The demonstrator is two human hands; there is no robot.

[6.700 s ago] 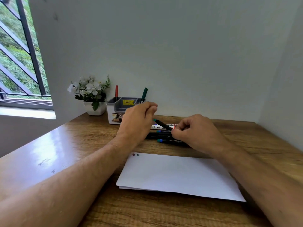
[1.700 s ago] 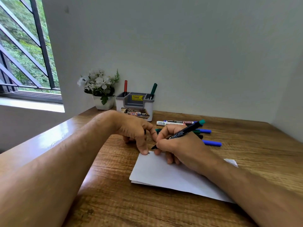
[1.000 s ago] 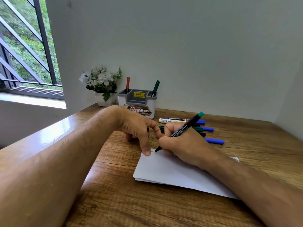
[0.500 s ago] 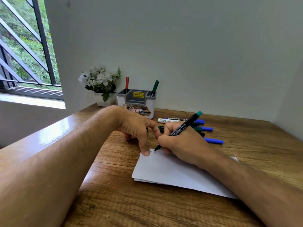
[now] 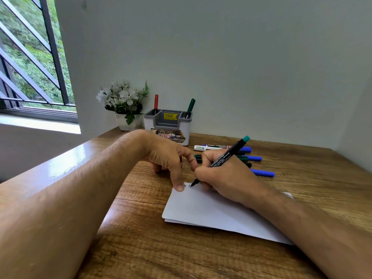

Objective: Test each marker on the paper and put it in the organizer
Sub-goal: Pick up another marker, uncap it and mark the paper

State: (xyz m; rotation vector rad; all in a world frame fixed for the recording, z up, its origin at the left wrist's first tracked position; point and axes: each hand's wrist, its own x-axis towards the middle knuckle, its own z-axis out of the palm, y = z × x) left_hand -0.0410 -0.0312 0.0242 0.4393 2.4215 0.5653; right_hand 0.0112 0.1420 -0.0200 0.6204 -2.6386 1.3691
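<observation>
My right hand (image 5: 227, 178) grips a black marker with a teal end (image 5: 229, 153), and its tip touches the top left corner of the white paper (image 5: 209, 212), next to a small drawn mark. My left hand (image 5: 167, 156) presses its thumb on that paper corner. Its other fingers curl round a small dark cap (image 5: 180, 159) that barely shows. The grey-and-white organizer (image 5: 168, 125) stands at the back by the wall with a red marker (image 5: 156, 101) and a green marker (image 5: 190, 106) upright in it. Several loose markers (image 5: 255, 158) lie behind my right hand.
A white pot of white flowers (image 5: 124, 105) stands left of the organizer. The wooden table (image 5: 141, 248) runs into walls at the back and on the right, and a barred window (image 5: 30, 57) is on the left.
My right hand has brought the marker down and its tip has drawn a small mark at the paper's corner. My left thumb has stayed pressed on the paper.
</observation>
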